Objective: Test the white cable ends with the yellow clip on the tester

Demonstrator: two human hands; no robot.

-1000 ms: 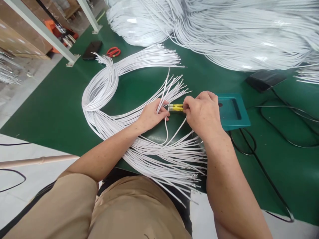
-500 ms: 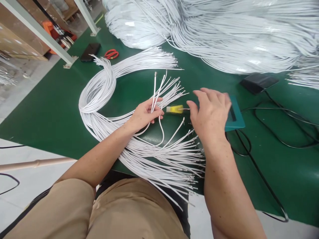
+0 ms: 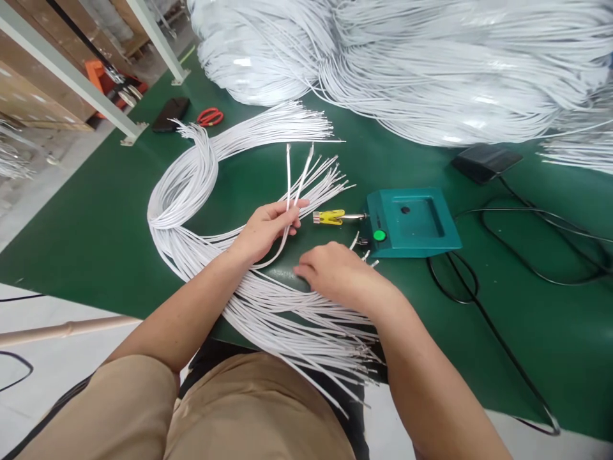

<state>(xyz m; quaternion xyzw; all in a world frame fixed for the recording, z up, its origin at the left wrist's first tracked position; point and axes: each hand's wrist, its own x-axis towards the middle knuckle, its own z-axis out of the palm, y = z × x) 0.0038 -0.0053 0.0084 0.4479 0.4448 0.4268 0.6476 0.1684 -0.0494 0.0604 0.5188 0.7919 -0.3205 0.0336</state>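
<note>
My left hand [image 3: 271, 230] is closed around two white cables [image 3: 297, 180], whose metal-tipped ends point up above the fingers. Just right of its fingertips is a yellow clip [image 3: 328, 217] on a metal rod from a teal box [image 3: 407, 227] with a lit green button. My right hand [image 3: 332, 271] is below the clip, over the loose ends of a white cable bundle [image 3: 282, 306]. Its fingers are curled in and slightly blurred; what they hold, if anything, is hidden. More cable ends [image 3: 330, 185] fan out behind my left hand.
A big heap of white cables [image 3: 445, 70] fills the back of the green table [image 3: 71, 223]. Red-handled scissors [image 3: 209, 117] and a dark flat case [image 3: 171, 114] lie at the back left. A black wedge-shaped object [image 3: 486, 161] and black cords [image 3: 483, 306] are on the right.
My right hand has moved from beside the teal box down and left onto the cable bundle, uncovering the box and its green light. A cable that looped below my left hand no longer shows there.
</note>
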